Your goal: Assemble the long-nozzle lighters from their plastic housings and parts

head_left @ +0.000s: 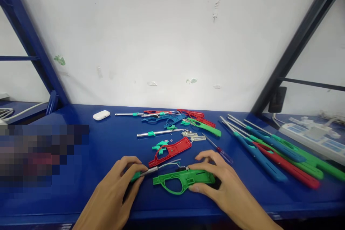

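Near the table's front edge, my left hand (121, 183) pinches a metal lighter tube (149, 171) with a teal collar; thin wires run from its end toward the right. My right hand (218, 179) grips a green lighter handle half (185, 179), its hollow inner side and trigger loop facing up. Some small dark and metal parts show at its upper edge by my fingers. Just beyond lies a red handle half (175, 151) beside several teal trigger pieces (161, 146). Farther back is another metal tube (159, 133) with a teal collar and clear fuel tanks (198, 138).
A screwdriver (219, 149) lies right of centre. Several whole lighters (269, 151) fan out at the right, before a white power strip (309, 134). Red, blue and green handle parts (175, 116) pile up at the back. A white earbud case (101, 115) sits back left.
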A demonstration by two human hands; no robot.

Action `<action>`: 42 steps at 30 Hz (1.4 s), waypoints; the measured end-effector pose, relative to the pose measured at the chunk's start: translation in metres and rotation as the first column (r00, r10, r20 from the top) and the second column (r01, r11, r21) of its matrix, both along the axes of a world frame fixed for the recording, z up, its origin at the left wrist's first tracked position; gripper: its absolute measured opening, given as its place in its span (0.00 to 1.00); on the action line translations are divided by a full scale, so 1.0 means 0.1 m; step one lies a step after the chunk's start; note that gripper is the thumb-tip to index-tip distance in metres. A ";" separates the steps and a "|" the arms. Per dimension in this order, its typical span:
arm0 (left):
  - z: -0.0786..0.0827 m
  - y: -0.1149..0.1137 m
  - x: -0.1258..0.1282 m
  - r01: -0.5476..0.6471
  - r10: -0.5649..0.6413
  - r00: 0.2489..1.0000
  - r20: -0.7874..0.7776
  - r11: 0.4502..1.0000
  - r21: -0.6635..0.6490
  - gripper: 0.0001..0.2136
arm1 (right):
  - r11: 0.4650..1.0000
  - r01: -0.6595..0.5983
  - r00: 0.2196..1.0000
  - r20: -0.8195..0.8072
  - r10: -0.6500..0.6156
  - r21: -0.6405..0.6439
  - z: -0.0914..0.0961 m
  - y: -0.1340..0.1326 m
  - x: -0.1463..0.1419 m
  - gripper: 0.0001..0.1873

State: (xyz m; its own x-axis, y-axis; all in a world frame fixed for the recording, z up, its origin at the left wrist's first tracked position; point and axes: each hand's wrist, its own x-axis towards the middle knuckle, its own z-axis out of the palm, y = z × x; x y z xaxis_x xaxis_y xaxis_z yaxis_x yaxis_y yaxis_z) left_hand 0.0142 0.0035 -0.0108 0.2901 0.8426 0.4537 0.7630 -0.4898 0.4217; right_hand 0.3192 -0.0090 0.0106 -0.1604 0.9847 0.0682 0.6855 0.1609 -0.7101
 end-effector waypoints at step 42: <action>0.12 0.05 0.20 0.162 -0.163 0.987 -0.018 0.986 -0.029 0.15 | 0.997 -0.075 0.996 -0.041 0.076 0.020 -0.05 0.04 0.00 0.08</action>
State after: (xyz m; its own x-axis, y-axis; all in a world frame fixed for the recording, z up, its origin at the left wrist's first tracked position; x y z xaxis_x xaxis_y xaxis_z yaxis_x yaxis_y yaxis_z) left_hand 0.0341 0.0084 0.0012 0.4331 0.7956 0.4236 0.6830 -0.5964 0.4217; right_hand 0.3196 -0.0050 0.0057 -0.2311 0.9683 0.0948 0.6408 0.2248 -0.7340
